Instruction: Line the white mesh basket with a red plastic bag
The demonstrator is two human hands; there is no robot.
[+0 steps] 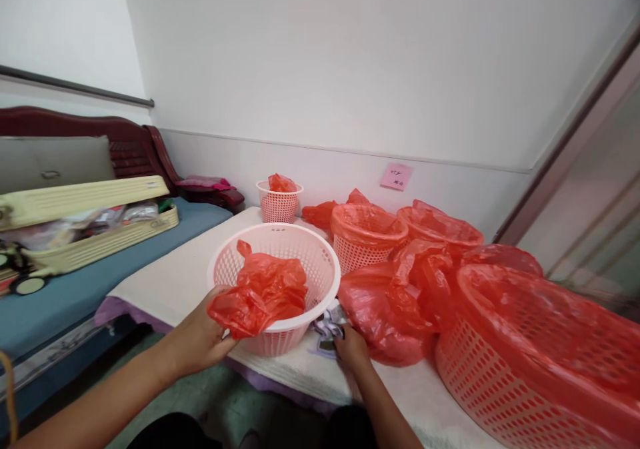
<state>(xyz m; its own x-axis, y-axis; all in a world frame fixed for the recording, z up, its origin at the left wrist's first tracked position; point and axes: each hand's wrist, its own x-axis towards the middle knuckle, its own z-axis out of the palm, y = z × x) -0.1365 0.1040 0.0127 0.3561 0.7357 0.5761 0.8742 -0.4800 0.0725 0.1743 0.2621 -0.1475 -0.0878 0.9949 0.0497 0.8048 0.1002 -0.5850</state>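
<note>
My left hand point(207, 336) is closed at the near left rim of a pink plastic basket point(323, 272), gripping the edge of a red plastic bag point(275, 276). The bag lies crumpled inside the basket and spills over its rim. To the right of the basket, my right hand point(354, 348) is closed on a crumpled grey-and-white patterned cloth point(327, 329) on the table. Its fingertips are partly hidden. Just beyond that hand, a bulging red plastic bag point(383, 309) rests on the white table cover point(170, 282).
Red-lined baskets point(363, 252) stand along the wall, with a large lined basket point(500, 356) at the right. A small pink basket point(279, 206) holds another red bag. A pink note point(397, 176) is on the wall. At left, an open cream suitcase point(107, 239) lies on a blue bed point(205, 216).
</note>
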